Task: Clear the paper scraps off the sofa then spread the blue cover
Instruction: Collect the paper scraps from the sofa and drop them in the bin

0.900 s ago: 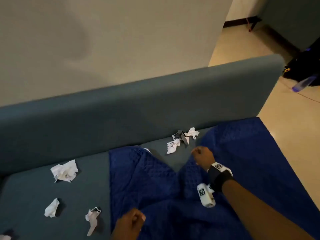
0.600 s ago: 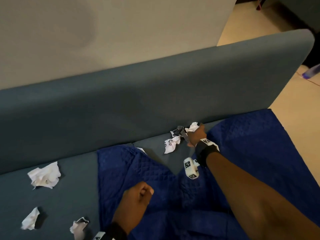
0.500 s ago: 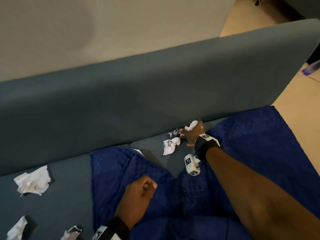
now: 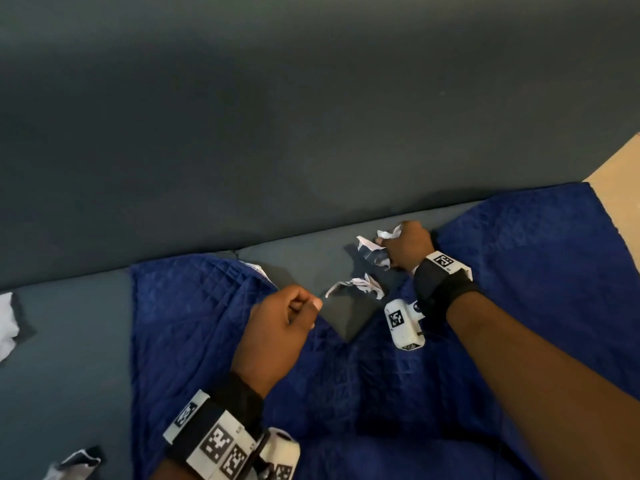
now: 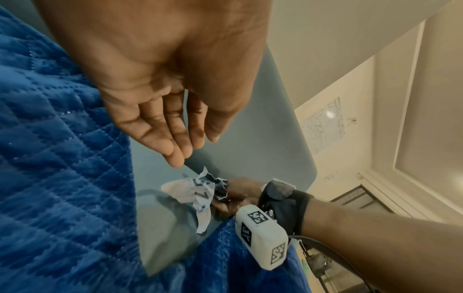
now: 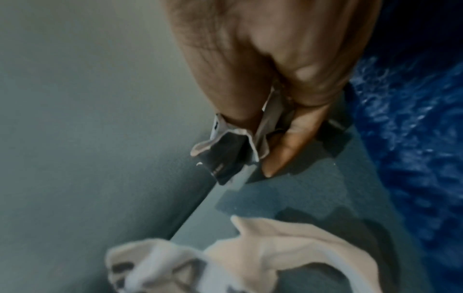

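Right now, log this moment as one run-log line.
right hand: pinches paper scrap by sofa backrest | left hand: empty, above blue cover | loose scrap on seat | cover unspread

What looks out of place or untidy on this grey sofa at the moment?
Crumpled white paper scraps litter the grey sofa seat, some by the backrest, others at the left edge. The quilted blue cover lies bunched, leaving a bare wedge of seat. The right hand pinches one scrap.
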